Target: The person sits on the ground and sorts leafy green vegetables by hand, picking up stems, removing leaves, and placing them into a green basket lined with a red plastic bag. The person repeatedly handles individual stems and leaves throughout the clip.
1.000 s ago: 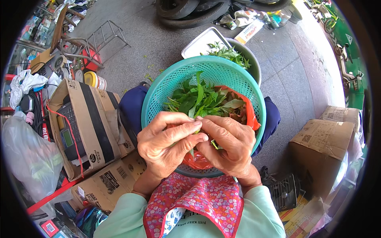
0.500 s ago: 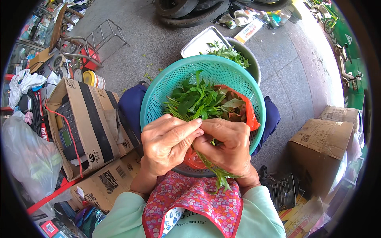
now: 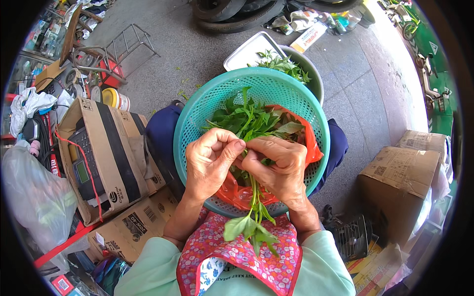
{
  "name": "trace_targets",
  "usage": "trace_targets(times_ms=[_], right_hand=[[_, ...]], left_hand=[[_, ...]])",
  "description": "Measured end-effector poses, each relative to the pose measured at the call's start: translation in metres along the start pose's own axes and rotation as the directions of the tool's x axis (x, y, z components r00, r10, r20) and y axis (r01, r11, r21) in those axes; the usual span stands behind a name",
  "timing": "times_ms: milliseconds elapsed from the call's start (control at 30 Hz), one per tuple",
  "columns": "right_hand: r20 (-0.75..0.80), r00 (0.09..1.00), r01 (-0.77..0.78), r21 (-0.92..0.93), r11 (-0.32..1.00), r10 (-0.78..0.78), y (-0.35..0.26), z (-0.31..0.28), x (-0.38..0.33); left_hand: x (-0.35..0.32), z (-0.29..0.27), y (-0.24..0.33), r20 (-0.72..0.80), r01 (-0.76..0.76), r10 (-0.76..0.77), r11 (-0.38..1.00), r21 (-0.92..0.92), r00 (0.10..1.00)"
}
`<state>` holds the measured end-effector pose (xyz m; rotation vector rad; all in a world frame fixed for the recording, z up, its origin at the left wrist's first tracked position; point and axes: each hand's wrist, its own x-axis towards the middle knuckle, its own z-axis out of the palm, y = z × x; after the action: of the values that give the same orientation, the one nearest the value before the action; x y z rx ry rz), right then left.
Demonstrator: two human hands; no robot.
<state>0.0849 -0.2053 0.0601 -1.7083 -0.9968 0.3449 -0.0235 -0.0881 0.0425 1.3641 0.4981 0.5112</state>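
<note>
My right hand [image 3: 277, 165] is closed on a leafy green stem [image 3: 250, 228], whose leaves hang down over the apron. Beside it, thumb and forefinger of my left hand [image 3: 211, 159] pinch at the stem's upper end; the exact spot is hidden by the fingertips. Both hands are above a teal plastic colander [image 3: 183, 126] resting between my knees. Inside the colander lies a heap of green leafy stems [image 3: 237, 118], with a red plastic bag [image 3: 312, 143] partly under and beside it. Some leaves on the bag look darker.
Beyond the colander stand a grey basin [image 3: 318, 84] with picked greens [image 3: 284, 65] and a white tray [image 3: 239, 55]. Cardboard boxes [image 3: 138, 153] crowd my left; another carton [image 3: 402, 170] is on the right. Tires [image 3: 237, 19] lie at the back.
My left hand has turned and shifted slightly up, its thumb now pressed against the forefinger. The stem in my right hand has swung left and hangs more straight down.
</note>
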Motion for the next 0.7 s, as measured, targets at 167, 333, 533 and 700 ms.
trace_targets(times_ms=[167, 333, 533, 700], right_hand=[[-0.205, 0.979, -0.021, -0.033, 0.999, 0.013, 0.001, -0.01, 0.0], [-0.661, 0.743, 0.129, 0.296, 0.946, 0.105, 0.002, -0.068, -0.003], [-0.802, 0.579, 0.414, 0.445, 0.794, 0.148, -0.006, -0.152, -0.029], [-0.143, 0.987, -0.076, 0.015, 0.997, 0.078, -0.029, -0.055, -0.013]], left_hand=[[0.0, 0.009, -0.006, -0.022, 0.145, -0.151, 0.975, -0.171, 0.988], [-0.006, -0.002, -0.018, -0.089, 0.124, -0.126, 0.992, -0.031, 0.988], [-0.006, -0.008, -0.023, -0.172, 0.103, -0.078, 0.984, 0.144, 0.982], [-0.004, 0.003, -0.015, -0.188, 0.047, 0.005, 0.962, 0.27, 0.982]])
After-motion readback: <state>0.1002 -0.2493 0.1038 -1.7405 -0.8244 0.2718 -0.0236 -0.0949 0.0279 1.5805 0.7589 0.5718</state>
